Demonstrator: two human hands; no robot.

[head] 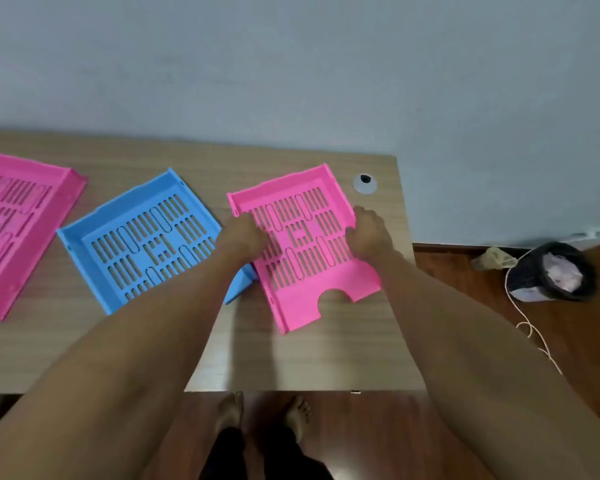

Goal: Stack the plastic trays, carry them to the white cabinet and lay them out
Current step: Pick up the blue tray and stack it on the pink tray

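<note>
Both hands are on the pink tray (302, 244) that lies near the right end of the wooden counter (326, 355), turned at a slant to the counter's edges, its notched end toward the near edge. The left hand (245, 233) is curled over the tray's left wall, fingers bent down onto the slotted floor; the right hand (368, 230) grips the right wall the same way, fingers wrapped over the rim. The tray's left side overlaps the near right corner of a blue tray (142, 237), which lies flat toward the middle of the counter. A second pink tray (18, 230) lies at the left edge of the view, apart from the blue one. A round cable grommet (364, 183) sits by the counter's far right corner. On the floor to the right stands a dark waste bin (555, 271).
</note>
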